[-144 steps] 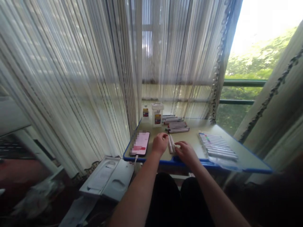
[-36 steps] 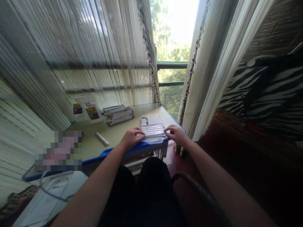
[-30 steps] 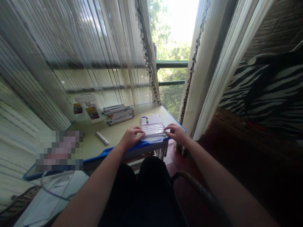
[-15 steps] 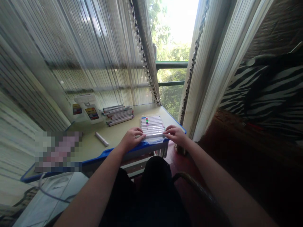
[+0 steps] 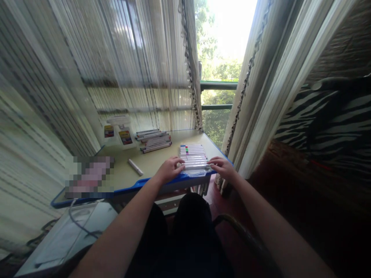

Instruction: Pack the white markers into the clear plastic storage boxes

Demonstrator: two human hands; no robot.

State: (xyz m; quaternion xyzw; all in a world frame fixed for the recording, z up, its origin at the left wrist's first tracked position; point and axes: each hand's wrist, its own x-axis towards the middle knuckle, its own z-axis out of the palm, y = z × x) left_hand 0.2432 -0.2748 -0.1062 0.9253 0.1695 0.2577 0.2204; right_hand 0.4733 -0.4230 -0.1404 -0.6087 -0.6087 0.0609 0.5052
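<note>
A row of white markers [image 5: 193, 150] with some coloured ends lies in a clear plastic case [image 5: 194, 172] at the table's front edge. My left hand [image 5: 171, 169] grips the case's left side near its front end, fingers curled. On the opposite side, my right hand [image 5: 222, 168] pinches the right edge with thumb and fingertips. Whether the fingertips also touch the nearest marker's ends, I cannot tell. One loose white marker [image 5: 135, 167] lies to the left of my left hand.
A pile of markers [image 5: 153, 141] rests further back on the pale table [image 5: 156, 160]. Behind it on the left stands clear packaging [image 5: 118, 133] with printed labels. A blurred-out pink item [image 5: 91, 175] lies at the left. Curtains [image 5: 145, 77] hang behind the table.
The view has turned slightly left, so everything sits further right in the picture. Both hands stay at the case's sides; the markers look unchanged.
</note>
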